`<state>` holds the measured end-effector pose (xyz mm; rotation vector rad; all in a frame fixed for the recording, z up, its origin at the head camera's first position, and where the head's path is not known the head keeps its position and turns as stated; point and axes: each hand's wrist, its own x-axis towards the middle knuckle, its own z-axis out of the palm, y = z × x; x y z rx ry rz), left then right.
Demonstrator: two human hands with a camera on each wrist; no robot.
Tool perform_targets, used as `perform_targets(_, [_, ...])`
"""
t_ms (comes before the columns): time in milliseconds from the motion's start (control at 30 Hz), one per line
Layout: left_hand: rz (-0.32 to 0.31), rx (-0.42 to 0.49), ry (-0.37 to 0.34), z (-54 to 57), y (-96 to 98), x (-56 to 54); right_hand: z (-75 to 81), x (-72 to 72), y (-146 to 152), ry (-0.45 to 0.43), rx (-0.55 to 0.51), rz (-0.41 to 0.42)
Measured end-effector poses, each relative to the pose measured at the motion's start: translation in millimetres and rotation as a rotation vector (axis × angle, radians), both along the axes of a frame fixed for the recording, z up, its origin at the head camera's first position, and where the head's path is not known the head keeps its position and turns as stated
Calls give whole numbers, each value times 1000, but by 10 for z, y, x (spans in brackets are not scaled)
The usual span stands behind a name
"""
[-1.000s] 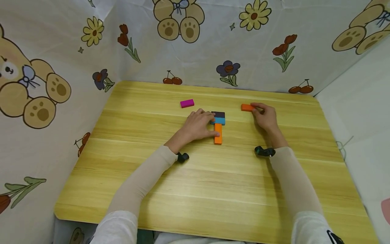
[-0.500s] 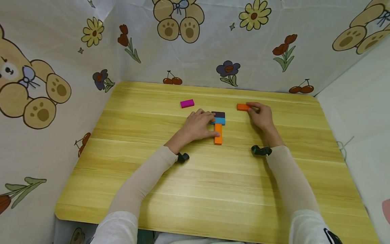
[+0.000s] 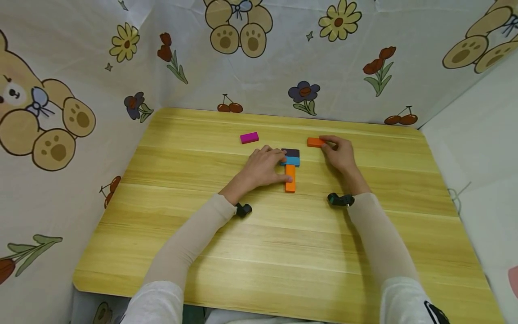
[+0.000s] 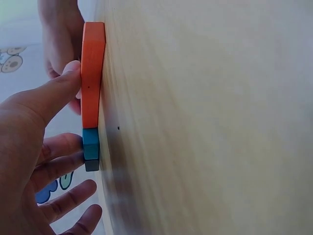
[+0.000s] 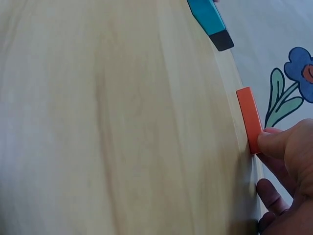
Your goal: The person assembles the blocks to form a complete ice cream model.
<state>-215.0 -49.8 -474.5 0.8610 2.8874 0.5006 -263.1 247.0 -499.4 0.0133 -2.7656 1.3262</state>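
My right hand (image 3: 341,154) pinches one end of an orange block (image 3: 314,142) between thumb and fingers, right of the other blocks. The right wrist view shows this orange block (image 5: 249,116) with the thumb on its near end. My left hand (image 3: 264,166) touches a small group of blocks from the left. Its thumb is on a second orange block (image 3: 290,185), and its fingers are at the ends of a blue block (image 3: 292,161) and a black block (image 3: 292,152). Blue and black lie side by side crosswise, the orange one pointing toward me, forming a T.
A magenta block (image 3: 249,137) lies behind and left of the group on the wooden table (image 3: 259,252). A cloth (image 3: 182,27) printed with bears and flowers hangs behind the table's back edge. Black wrist devices are on both sleeves.
My right hand has moved left with its orange block, closer to the blue and black blocks. The left hand and the grouped blocks have stayed in place.
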Motion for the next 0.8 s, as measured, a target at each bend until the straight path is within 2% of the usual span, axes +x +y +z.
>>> perform_targets(800, [-7,-15,13,-12,0,-21,17,-80,-420,-33,-13,42])
